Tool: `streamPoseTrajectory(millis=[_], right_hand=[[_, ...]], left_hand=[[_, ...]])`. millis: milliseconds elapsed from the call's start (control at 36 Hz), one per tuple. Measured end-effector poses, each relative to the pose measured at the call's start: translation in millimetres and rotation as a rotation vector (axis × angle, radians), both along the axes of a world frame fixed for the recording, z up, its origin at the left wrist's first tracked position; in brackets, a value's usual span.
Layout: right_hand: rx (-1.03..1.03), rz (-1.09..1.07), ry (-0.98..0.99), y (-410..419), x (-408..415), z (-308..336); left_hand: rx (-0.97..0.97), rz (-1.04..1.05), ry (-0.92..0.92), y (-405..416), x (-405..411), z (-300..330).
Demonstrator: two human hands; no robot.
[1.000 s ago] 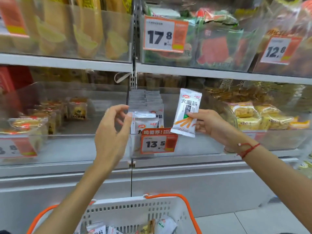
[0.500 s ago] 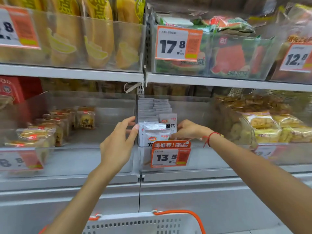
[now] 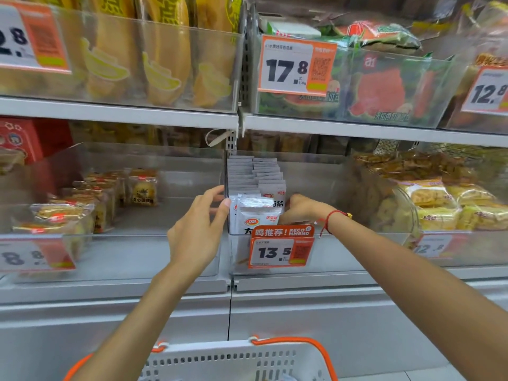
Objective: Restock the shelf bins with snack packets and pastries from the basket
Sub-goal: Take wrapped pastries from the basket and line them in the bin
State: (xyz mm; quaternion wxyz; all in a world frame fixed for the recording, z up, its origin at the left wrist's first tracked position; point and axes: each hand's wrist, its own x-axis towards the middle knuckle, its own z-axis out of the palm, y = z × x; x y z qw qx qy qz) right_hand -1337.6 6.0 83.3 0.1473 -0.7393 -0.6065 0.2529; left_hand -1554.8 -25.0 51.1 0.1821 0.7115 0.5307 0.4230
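The shelf (image 3: 118,112) carried a clear bin (image 3: 316,259) of upright white snack packets (image 3: 254,213), the left hand (image 3: 196,232) resting straight-fingered against the front ones, the right hand (image 3: 301,211) reaching inside, its grasp unclear.

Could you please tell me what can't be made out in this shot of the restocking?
- Right hand fingers: head view, curled behind the white packets; grip unclear.
- Basket contents: cut off by the bottom edge.
- Left price tag: blurred.
- 13.5 tag small print: too small.
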Motion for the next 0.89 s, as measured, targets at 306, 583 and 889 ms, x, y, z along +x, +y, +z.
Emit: streamPoseTrajectory(millis=[306, 583, 889], right_hand=[[-0.095, -0.049, 0.183, -16, 12, 11], [0.732, -0.137, 0.125, -83, -3, 19], [0.100, 0.276, 0.047, -137, -33, -63]], left_hand=[[0.002, -0.009, 0.020, -3, -1, 3], [0.090, -0.025, -0.237, -7, -1, -2], [0.049, -0.036, -0.372, -80, -17, -82]])
